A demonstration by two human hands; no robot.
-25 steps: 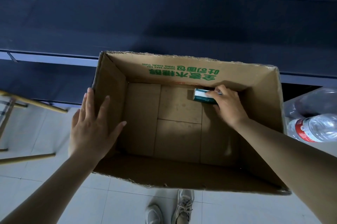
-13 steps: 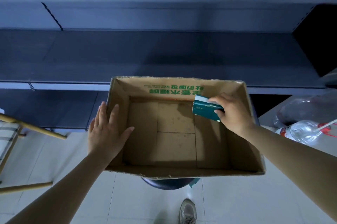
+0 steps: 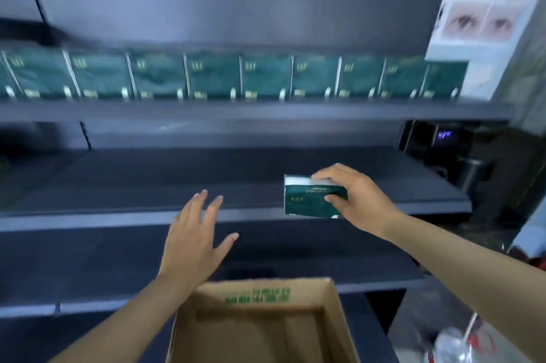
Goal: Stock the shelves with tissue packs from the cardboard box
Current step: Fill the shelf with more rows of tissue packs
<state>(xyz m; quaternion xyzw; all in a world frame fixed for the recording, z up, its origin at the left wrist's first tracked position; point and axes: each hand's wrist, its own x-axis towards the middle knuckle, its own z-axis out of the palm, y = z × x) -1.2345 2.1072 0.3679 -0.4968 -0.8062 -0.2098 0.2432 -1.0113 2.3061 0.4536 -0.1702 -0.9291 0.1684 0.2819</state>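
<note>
Gripping a glossy green rectangular tissue pack (image 3: 310, 200), the right hand (image 3: 357, 200) curls; left hand (image 3: 195, 241) spread flat.

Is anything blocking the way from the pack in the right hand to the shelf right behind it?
Nothing visible does. The right hand holds the tissue pack in front of the middle shelf, whose surface behind it looks bare. The left hand hovers open, off to the left.
</note>
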